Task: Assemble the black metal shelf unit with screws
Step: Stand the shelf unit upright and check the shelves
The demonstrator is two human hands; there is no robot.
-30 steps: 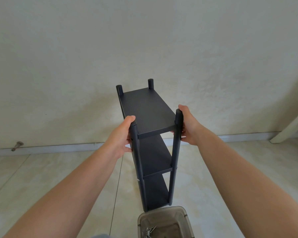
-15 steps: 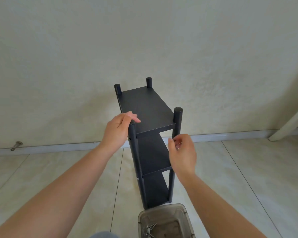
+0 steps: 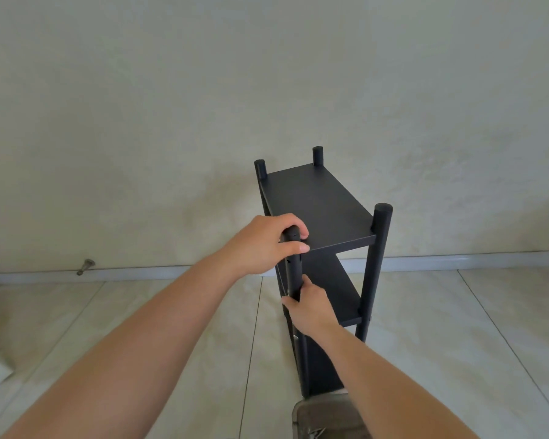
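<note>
The black shelf unit stands upright on the tiled floor, close to the pale wall at the far side. Both hands are on its near left post. The left hand curls over the post's top, fingers wrapped round it and thumb lying along the top shelf's edge. The right hand grips the same post lower down, beside the middle shelf. A grey plastic tub sits on the floor just in front of the unit's foot.
</note>
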